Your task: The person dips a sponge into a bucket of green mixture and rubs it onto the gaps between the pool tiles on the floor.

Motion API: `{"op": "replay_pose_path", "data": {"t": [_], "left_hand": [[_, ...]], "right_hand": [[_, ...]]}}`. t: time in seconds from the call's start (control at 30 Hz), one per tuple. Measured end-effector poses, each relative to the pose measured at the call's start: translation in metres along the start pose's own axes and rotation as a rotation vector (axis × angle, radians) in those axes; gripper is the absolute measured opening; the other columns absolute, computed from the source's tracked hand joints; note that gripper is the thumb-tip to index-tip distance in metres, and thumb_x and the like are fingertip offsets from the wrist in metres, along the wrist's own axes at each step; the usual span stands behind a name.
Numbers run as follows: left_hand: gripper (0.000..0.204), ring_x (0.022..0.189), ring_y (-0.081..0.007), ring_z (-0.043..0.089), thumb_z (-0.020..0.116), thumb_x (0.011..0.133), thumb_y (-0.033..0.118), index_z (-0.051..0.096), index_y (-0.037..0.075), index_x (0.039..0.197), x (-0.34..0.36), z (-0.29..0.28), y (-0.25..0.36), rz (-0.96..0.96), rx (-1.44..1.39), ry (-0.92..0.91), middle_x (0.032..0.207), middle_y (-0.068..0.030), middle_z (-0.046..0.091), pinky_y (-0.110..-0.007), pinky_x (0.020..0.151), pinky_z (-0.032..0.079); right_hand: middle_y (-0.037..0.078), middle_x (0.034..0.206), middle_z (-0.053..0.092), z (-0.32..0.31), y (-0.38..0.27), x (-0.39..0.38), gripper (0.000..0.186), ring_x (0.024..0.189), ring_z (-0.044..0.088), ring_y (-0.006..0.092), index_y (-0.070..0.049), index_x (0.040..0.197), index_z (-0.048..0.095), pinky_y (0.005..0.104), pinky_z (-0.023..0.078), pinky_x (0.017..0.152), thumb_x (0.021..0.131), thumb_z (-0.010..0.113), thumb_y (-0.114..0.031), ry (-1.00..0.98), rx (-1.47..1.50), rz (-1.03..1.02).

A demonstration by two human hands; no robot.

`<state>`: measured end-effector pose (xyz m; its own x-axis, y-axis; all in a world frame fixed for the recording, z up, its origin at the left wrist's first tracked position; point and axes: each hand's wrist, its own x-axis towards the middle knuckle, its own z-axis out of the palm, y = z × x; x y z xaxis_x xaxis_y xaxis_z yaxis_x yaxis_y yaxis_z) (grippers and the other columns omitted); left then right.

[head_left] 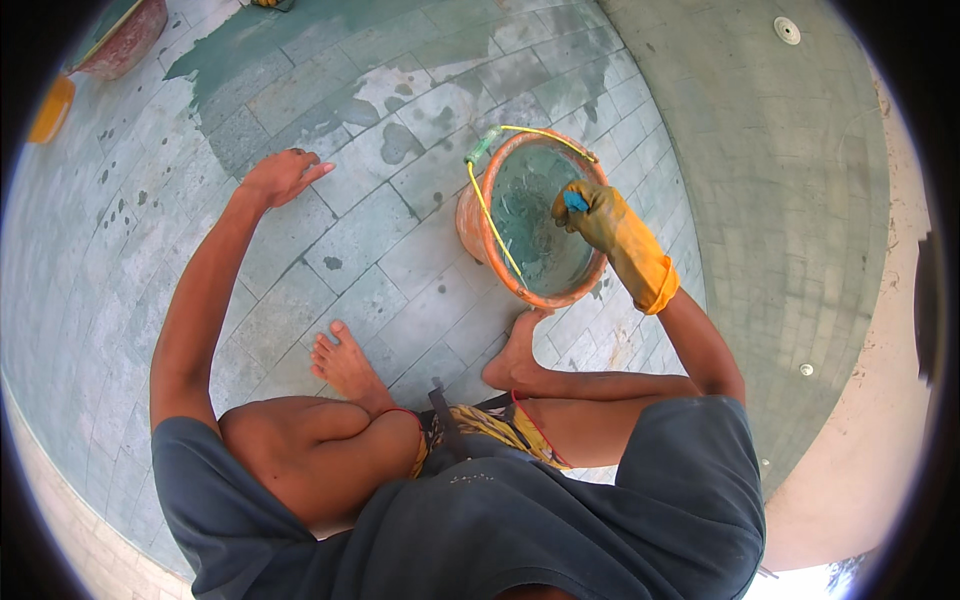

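An orange bucket (478, 222) with a yellow wire handle stands on the tiled floor (390, 250) ahead of my feet and holds grey-green slurry. My right hand (592, 213), in a yellow-orange rubber glove, is over the bucket's right rim and grips a small blue thing (575, 201), perhaps a sponge or a tool handle. My bare left hand (283, 175) lies flat on the tiles to the left, fingers spread, holding nothing. I squat barefoot, and my right foot (512, 355) touches the bucket's base.
A wet green-coated patch (300, 50) covers the tiles at the top. A reddish basin (125, 38) sits at the far upper left beside a yellow object (50, 108). A curved tiled wall (790, 200) rises on the right, with small round fittings.
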<state>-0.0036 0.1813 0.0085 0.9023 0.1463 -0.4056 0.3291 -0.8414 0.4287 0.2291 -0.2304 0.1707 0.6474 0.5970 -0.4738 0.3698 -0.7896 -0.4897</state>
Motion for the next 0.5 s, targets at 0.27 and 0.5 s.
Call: {"op": "replay_pose_path", "data": {"t": [0.27, 0.5], "left_hand": [[0.065, 0.117, -0.041, 0.061, 0.037, 0.106, 0.058, 0.066, 0.004, 0.127, 0.0, 0.006, -0.006, 0.01, -0.013, 0.03, 0.124, -0.0232, 0.066, -0.049, 0.1, 0.049], [0.063, 0.118, -0.0407, 0.061, 0.039, 0.106, 0.057, 0.065, 0.005, 0.129, 0.004, 0.008, -0.006, 0.021, -0.003, 0.05, 0.125, -0.0233, 0.066, -0.048, 0.101, 0.049]], "right_hand": [[0.004, 0.072, 0.065, -0.003, -0.058, -0.02, 0.043, 0.067, 0.061, 0.0133, -0.006, 0.081, 0.065, 0.0301, 0.049, 0.062, 0.101, 0.053, -0.042, 0.045, 0.026, 0.19], [0.002, 0.065, 0.061, 0.016, -0.035, -0.012, 0.049, 0.061, 0.058, 0.0124, -0.005, 0.075, 0.062, 0.0308, 0.047, 0.061, 0.102, 0.052, -0.045, 0.183, 0.057, 0.203]]}}
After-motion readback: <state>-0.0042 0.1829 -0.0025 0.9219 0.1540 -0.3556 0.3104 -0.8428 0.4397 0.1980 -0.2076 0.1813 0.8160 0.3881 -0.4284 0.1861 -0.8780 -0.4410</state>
